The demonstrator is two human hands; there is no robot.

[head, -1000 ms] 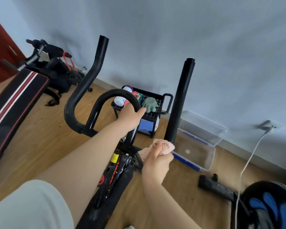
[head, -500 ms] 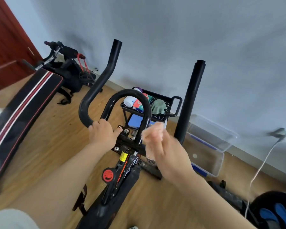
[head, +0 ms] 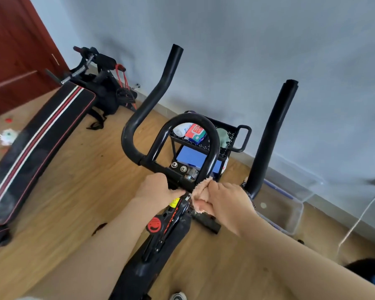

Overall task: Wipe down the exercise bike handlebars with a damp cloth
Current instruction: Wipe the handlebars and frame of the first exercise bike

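The black exercise bike handlebars [head: 139,118] fill the middle of the head view: a curved left horn, a centre loop [head: 191,118] and a straight right horn [head: 268,135]. My left hand [head: 158,189] grips the crossbar at the base of the loop, left of the bolts. My right hand [head: 223,200] is closed on a pale pink cloth [head: 200,189], pressing it against the crossbar where the loop's right leg meets it. The bike's frame [head: 160,234] with red lettering runs down toward me.
A black rolling cart [head: 234,135] with bottles and packets stands behind the bars by the wall. A striped black sit-up bench [head: 41,139] lies left, a clear plastic bin [head: 290,204] right, with a white cable [head: 359,217] on the wooden floor.
My left hand slid from the top of the centre loop down to the crossbar. My right hand carried the cloth from the right horn's base to the crossbar by the loop.
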